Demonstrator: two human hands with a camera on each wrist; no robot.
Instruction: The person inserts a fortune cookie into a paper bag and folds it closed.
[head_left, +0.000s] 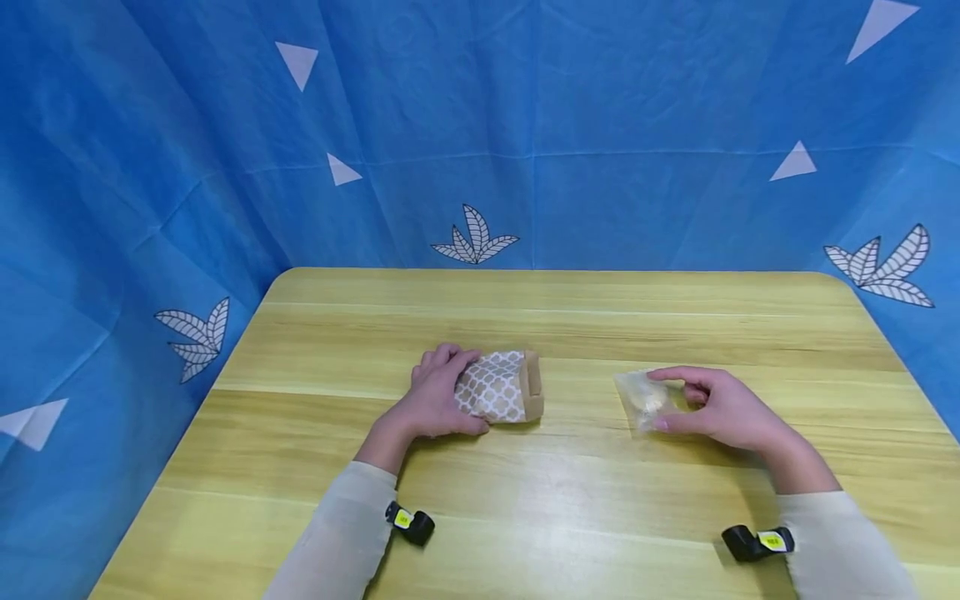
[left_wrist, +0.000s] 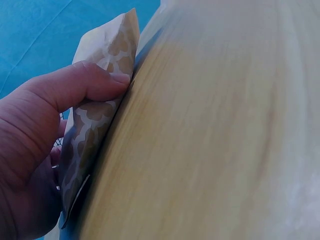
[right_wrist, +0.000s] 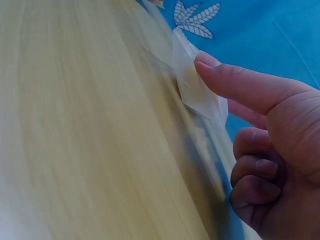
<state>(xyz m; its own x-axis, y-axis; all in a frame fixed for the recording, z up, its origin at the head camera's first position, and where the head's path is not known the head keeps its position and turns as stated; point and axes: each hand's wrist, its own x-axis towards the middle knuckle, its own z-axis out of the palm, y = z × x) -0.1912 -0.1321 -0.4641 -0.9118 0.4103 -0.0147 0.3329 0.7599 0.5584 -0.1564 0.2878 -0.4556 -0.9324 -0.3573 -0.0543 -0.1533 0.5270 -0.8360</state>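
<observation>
The left hand (head_left: pixel 435 398) curls round the closed end of a patterned paper bag (head_left: pixel 501 387), thumb pressed on its near face; the bag lies on its side on the wooden table (head_left: pixel 570 317), mouth turned away from that hand. To the right of the bag, well apart, the right hand (head_left: pixel 723 408) pinches a clear plastic packet (head_left: pixel 645 400) between thumb and forefinger, other fingers curled in. A steady grip on the bag probably serves best — with the packet kept low and level. No writing is legible on either; small yellow tags sit on the wrist cameras, unreadable.
</observation>
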